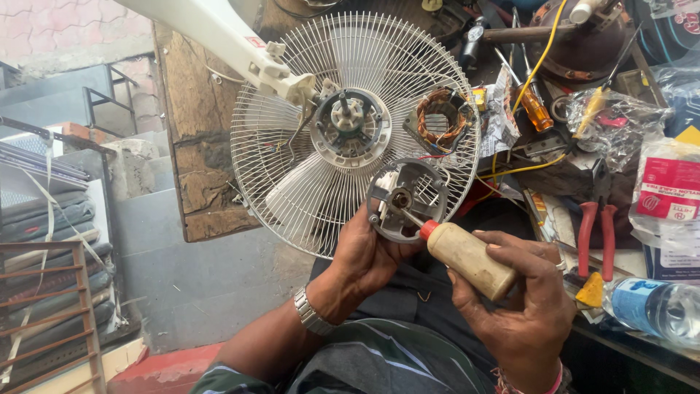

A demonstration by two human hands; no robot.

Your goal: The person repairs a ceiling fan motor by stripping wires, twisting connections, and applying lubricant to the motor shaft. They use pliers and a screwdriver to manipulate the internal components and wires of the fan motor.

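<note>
**Oiling the motor end cover at the bearing**

My right hand wraps the dirty cream oil bottle, fingers curled and pressed against its side, thumb beneath. Its red nozzle ends in a thin metal spout that touches, or nearly touches, the centre bearing. My left hand pinches the lower rim of the round grey motor end cover, fingertips hidden behind it, holding it tilted toward me above my lap.

In my judgement, the step goes best with the cover held steady, the spout kept on the bearing bore, and a light squeeze so that oil does not run onto the casting.

Just behind the cover stands the white wire fan guard with its motor hub and a copper-wound stator. To the right, a cluttered workbench carries red-handled pliers, an orange-handled screwdriver, plastic bags and a water bottle. To the left lie a worn wooden board and a concrete floor.
</note>
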